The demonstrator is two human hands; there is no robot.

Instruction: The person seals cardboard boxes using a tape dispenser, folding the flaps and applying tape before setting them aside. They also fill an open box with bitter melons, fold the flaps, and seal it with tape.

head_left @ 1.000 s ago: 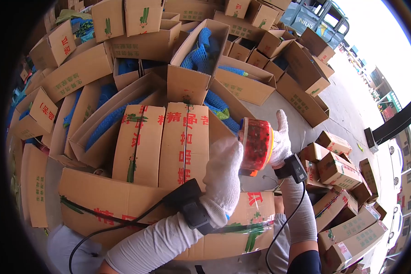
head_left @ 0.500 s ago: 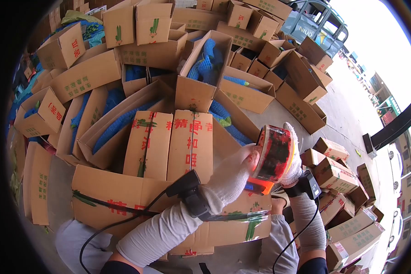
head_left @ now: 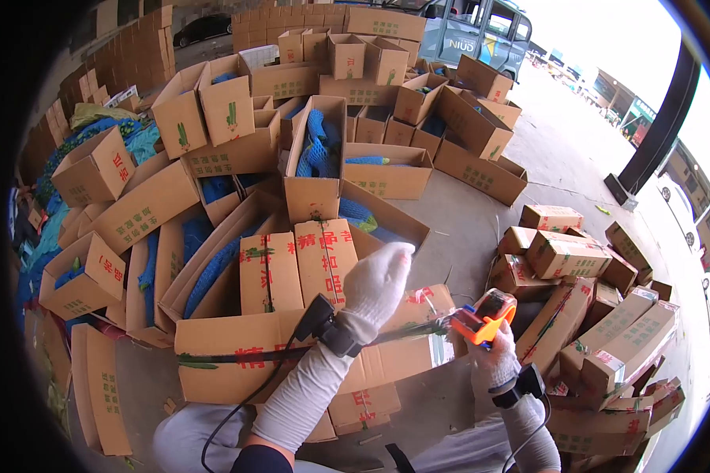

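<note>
My right hand [head_left: 495,364], in a white glove, grips an orange tape dispenser [head_left: 493,317] at the right end of a long cardboard carton [head_left: 237,382]. A roll with red and dark markings sits in the dispenser. Dark tape [head_left: 418,329] runs along the carton's top and reaches toward the dispenser. My left hand [head_left: 379,280], also gloved, is held above the carton with its fingers pressed together. Nothing shows in it, though its palm side is hidden. Just behind the long carton lie two closed cartons [head_left: 270,272] with red print.
Open cartons [head_left: 314,169] holding blue-netted produce crowd the far side and left. Closed cartons [head_left: 568,254] are piled on the right. A vehicle [head_left: 477,35] stands at the back, near a dark post [head_left: 659,118]. My legs [head_left: 205,437] are below the carton.
My right hand has lowered the tape dispenser to the carton's right end. My left hand has come away from the roll, leftward. The view has tilted up and shifted.
</note>
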